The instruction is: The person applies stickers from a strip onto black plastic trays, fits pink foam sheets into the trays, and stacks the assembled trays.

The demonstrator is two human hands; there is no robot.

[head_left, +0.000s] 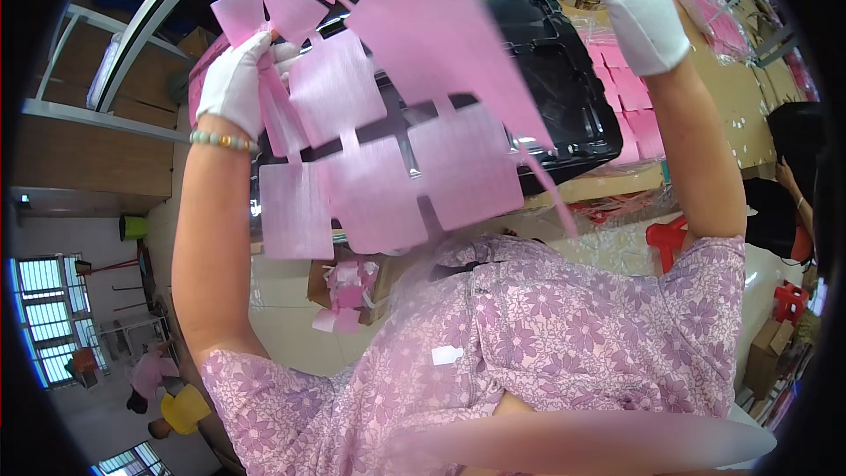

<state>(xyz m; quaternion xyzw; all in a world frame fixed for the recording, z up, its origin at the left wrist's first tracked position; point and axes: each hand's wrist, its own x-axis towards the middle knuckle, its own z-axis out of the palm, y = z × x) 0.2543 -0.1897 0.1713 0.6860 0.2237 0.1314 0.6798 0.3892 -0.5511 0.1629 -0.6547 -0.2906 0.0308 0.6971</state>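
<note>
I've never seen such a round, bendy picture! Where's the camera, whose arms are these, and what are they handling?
There's no machine here: these are a person's own arms, in white gloves. A wide fisheye camera worn on the head looks down, so straight edges bend. The left hand grips a thin pink sheet of joined panels, hanging in front of a black plastic tray. The right hand is raised near the top; whether it holds anything is unclear. More pink pieces lie right of the tray.

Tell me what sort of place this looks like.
Likely a small factory or workshop: a gloved left hand holds pink sheets, there's a black plastic tray, and more pink pieces lie on the table.
</note>
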